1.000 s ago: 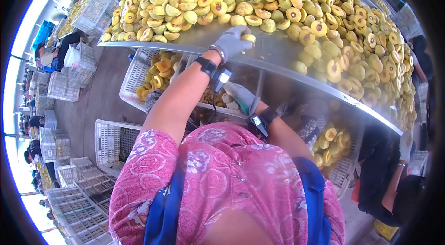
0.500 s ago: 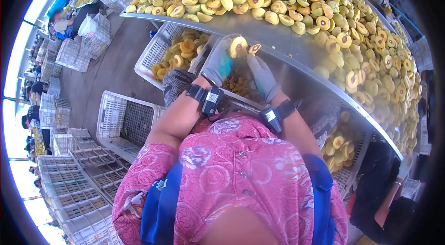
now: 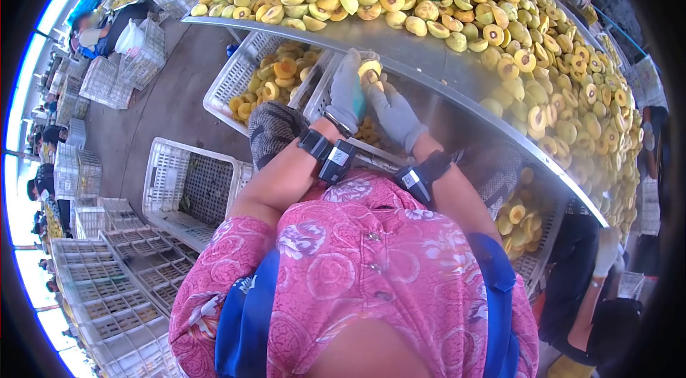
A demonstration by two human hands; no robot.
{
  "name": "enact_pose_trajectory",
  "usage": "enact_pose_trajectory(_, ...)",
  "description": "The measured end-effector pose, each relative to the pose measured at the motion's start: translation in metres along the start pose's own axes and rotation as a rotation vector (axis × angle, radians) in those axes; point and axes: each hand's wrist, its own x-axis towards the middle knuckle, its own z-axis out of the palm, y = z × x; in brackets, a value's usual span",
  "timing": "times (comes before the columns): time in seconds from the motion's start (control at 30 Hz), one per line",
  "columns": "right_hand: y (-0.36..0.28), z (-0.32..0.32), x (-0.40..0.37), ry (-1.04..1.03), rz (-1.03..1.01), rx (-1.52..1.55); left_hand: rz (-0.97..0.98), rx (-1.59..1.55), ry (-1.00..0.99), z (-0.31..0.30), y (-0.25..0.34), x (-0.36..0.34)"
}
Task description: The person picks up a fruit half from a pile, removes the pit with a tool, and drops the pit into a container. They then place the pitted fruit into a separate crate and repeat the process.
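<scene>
My left hand (image 3: 347, 92), in a grey glove with a green patch, is closed around a halved yellow stone fruit (image 3: 369, 66), like an apricot or peach. My right hand (image 3: 395, 116), also gloved in grey, is brought up against that half. Its fingertips are pinched together at the lower side of the fruit; a small brownish bit shows there, too small to name. Both hands are above a white crate (image 3: 325, 96) between my knees, with fruit pieces at its bottom, just before the metal table edge (image 3: 429, 72).
Halved fruit (image 3: 429, 6) is heaped on the metal table. Crates of fruit halves stand to the left (image 3: 227, 85) and right (image 3: 541, 253) of my knees. A white crate (image 3: 163, 178) and stacked crates (image 3: 93, 271) are at left. A co-worker's gloved hand (image 3: 607, 249) is at right.
My right hand has moved left and up to meet the fruit half in my left hand. The small brown-centred piece at my right fingertips is now mostly hidden. The view has shifted slightly.
</scene>
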Motion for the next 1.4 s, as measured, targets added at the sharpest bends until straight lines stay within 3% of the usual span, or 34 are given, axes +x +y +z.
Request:
enact_pose_trajectory(0.07, -0.023, -0.005, -0.006, -0.075, 0.087, -0.026, -0.095, 0.006, 0.033, 0.011, 0.011, -0.009)
enact_pose_trajectory(0.17, -0.005, 0.001, -0.008, -0.079, -0.055, 0.117, -0.228, -0.012, -0.008, 0.004, 0.019, -0.007)
enact_pose_trajectory(0.2, -0.01, -0.001, -0.01, -0.12, 0.032, 0.139, -0.273, -0.023, -0.033, -0.001, 0.019, -0.005)
enact_pose_trajectory(0.37, -0.042, -0.02, -0.018, -0.359, 0.369, 0.377, -0.201, 0.195, -0.034, -0.002, 0.019, -0.003)
enact_pose_trajectory(0.5, -0.018, -0.014, -0.006, -0.355, 0.279, 0.411, -0.178, 0.154, -0.085, 0.001, 0.021, -0.004)
enact_pose_trajectory(0.6, -0.034, -0.015, -0.013, -0.366, 0.312, 0.4, -0.039, 0.315, 0.102, 0.012, 0.015, -0.004)
enact_pose_trajectory(0.7, -0.04, -0.022, -0.016, -0.445, 0.349, 0.445, -0.215, 0.242, -0.043, 0.012, 0.029, -0.007)
enact_pose_trajectory(0.77, -0.043, -0.025, -0.02, -0.449, 0.383, 0.421, -0.179, 0.471, -0.155, 0.002, 0.031, -0.003)
enact_pose_trajectory(0.8, -0.035, -0.023, -0.02, -0.515, 0.432, 0.556, -0.163, 0.586, -0.209, -0.002, 0.03, -0.003)
enact_pose_trajectory(1.0, -0.008, -0.02, -0.017, -0.871, 0.535, 1.138, -0.331, 0.402, -0.192, 0.001, 0.037, -0.013)
enact_pose_trajectory(1.1, 0.012, -0.017, -0.013, -0.941, 0.604, 1.299, -0.257, 0.313, -0.175, -0.021, 0.033, 0.004)
enact_pose_trajectory(1.13, 0.012, -0.018, -0.015, -0.968, 0.65, 1.322, -0.226, 0.126, -0.136, -0.026, 0.043, 0.009)
enact_pose_trajectory(1.17, 0.014, -0.02, -0.014, -0.992, 0.693, 1.341, -0.064, 0.066, -0.051, -0.042, 0.046, 0.03)
enact_pose_trajectory(1.2, 0.026, -0.019, -0.011, -1.004, 0.667, 1.313, 0.093, 0.454, 0.092, -0.041, 0.063, 0.036)
enact_pose_trajectory(1.23, 0.028, -0.02, -0.011, -1.037, 0.652, 1.379, 0.134, 0.684, 0.105, -0.047, 0.077, 0.046)
enact_pose_trajectory(1.3, 0.02, -0.024, -0.012, -0.862, 0.596, 1.271, 0.53, 1.374, 0.129, -0.043, 0.092, 0.071)
enact_pose_trajectory(1.4, 0.018, -0.032, -0.005, -0.838, 0.636, 1.165, 0.632, 1.618, -0.111, 0.001, 0.07, 0.102)
